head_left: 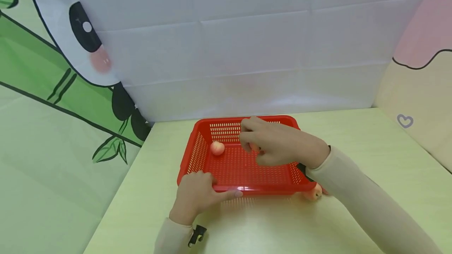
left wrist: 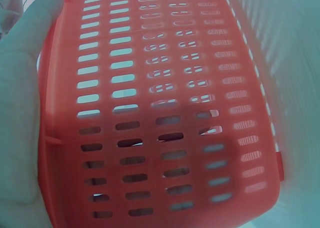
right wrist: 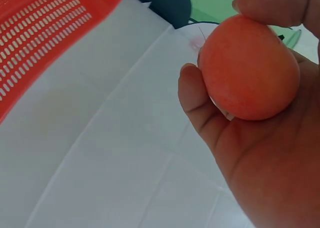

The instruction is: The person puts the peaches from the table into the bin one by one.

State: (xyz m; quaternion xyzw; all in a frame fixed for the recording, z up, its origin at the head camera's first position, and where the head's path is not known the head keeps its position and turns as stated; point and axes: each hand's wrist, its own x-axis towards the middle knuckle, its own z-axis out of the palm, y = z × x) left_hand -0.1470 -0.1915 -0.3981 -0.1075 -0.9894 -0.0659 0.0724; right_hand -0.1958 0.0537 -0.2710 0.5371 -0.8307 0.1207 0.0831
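Observation:
A red plastic basket (head_left: 243,188) with slotted walls stands on the table. My left hand (head_left: 195,193) grips its near rim toward the left corner, fingers over the edge and thumb stretched along the outside. In the left wrist view the slotted basket wall (left wrist: 145,95) fills most of the picture beside that hand. Above the right part of the basket, my right hand (head_left: 279,142) holds a reddish-orange apple (right wrist: 250,67) between thumb and curled fingers. A paler pink-yellow apple (head_left: 217,148) lies inside the basket, toward the left.
Outside the basket's near right corner, another apple (head_left: 313,193) sits on the pale table (head_left: 148,207), partly covered by the basket and right sleeve. A printed cloth (head_left: 247,50) hangs behind the table and along its sides.

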